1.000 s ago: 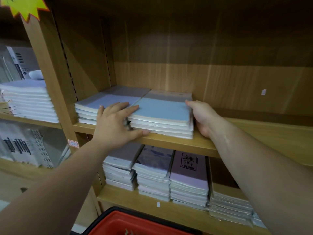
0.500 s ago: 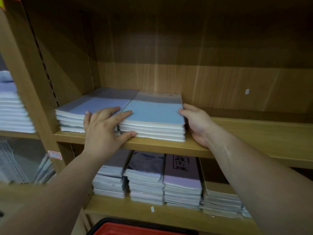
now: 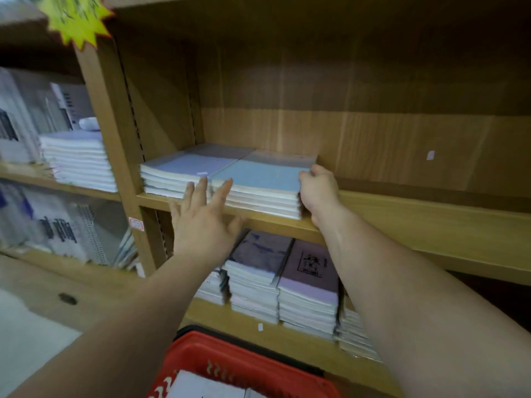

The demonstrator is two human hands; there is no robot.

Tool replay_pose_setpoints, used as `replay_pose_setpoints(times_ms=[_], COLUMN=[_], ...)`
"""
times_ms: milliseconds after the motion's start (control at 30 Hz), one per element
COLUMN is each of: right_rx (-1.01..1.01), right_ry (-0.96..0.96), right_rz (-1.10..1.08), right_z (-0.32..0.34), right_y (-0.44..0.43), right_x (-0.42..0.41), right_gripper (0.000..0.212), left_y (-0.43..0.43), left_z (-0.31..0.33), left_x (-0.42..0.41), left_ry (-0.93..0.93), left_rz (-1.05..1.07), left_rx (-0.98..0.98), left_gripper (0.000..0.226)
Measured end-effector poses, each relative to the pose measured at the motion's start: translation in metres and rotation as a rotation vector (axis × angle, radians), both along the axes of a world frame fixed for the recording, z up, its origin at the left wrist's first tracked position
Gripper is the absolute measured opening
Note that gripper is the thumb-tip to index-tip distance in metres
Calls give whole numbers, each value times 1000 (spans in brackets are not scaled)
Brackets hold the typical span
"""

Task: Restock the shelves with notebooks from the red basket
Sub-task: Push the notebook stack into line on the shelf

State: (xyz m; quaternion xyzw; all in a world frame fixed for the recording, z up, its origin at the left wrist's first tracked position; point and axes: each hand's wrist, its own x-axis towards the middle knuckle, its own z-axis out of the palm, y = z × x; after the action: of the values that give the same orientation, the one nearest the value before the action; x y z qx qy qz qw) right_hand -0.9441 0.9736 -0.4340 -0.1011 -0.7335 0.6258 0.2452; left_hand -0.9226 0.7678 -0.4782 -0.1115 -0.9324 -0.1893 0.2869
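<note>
Two flat stacks of thin paper notebooks are sitting side by side on the wood-grain shelf [image 3: 402,214]: a lavender-covered stack [image 3: 184,173] against the upright on the left and a pale blue-covered stack [image 3: 258,188] touching it on the right, their smooth matte covers level and their cream page edges facing outward. The left hand [image 3: 204,225] is spreading open with loose, straight fingers, its fingertips reaching the front edges where the two stacks are meeting and its thumb lying along the shelf lip; it is grasping nothing. The right hand [image 3: 319,191] is curling against the right side of the blue stack, fingers bent over the top corner, pressing rather than lifting. Below, more rectangular stacks [image 3: 307,291] with purple and grey covers are filling the lower shelf. At the bottom, the red basket [image 3: 247,366], moulded plastic with slotted walls and a black rim, is holding white-covered notebooks [image 3: 201,386], well apart from both hands.
</note>
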Motion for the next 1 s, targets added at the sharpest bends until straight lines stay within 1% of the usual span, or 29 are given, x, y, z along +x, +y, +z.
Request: replay_pose_setpoints(times_ms=[33, 67, 100, 133, 167, 200, 267, 333, 367, 400, 433, 500, 567, 633, 700, 800, 900, 1000], right_rx=[-1, 14, 73, 119, 191, 239, 342, 377, 372, 368, 363, 357, 298, 225, 172, 107, 61, -159], right_ry=[6, 34, -11, 35, 82, 98, 195, 239, 226, 178, 86, -159, -393, -594, -746, -841, -916, -974], right_rz=[0, 5, 79, 86, 47, 28, 34, 104, 143, 176, 208, 295, 354, 337, 311, 223, 148, 74], right_z=[-2, 4, -6, -16, -12, -15, -25, -63, -93, -127, -162, -231, -290, -336, -363, -382, -392, -397], right_y=[0, 2, 11, 17, 14, 9, 0, -1, -3, -3, -5, -10, -17, -26, -34, -40, -44, -48], right_x=[-2, -16, -16, -10, -4, 14, 75, 133, 156, 171, 184, 203, 225, 244, 256, 261, 257, 256], right_gripper=[21, 31, 51, 69, 78, 74, 55, 48, 47, 47, 47, 49, 53, 58, 64, 74, 85, 93], left_y=[0, 1, 6, 10, 6, 2, -2, -8, -11, -14, -16, -17, -15, -14, -15, -13, -6, -1], left_z=[-8, -10, -27, -42, -52, -62, -89, -130, -150, -172, -193, -229, -260, -287, -306, -322, -334, -341], left_x=[17, 21, 47, 74, 78, 88, 109, 131, 142, 151, 160, 174, 189, 201, 207, 210, 210, 213], left_ry=[-1, 4, -28, -81, -87, -126, -227, -373, -450, -519, -586, -711, -827, -925, -993, -1075, -1053, -984], left_rz=[-27, -60, -63, -48, -81, -92, -81, -75, -75, -68, -58, -23, -10, -1, 19, 18, 7, 4], left_rx=[31, 49, 40, 37, 75, 90, 94, 91, 102, 97, 80, 56, 21, -13, -38, -105, -223, -228], left_gripper=[70, 69, 70, 70, 70, 70, 69, 71, 73, 75, 76, 79, 80, 81, 82, 82, 79, 72])
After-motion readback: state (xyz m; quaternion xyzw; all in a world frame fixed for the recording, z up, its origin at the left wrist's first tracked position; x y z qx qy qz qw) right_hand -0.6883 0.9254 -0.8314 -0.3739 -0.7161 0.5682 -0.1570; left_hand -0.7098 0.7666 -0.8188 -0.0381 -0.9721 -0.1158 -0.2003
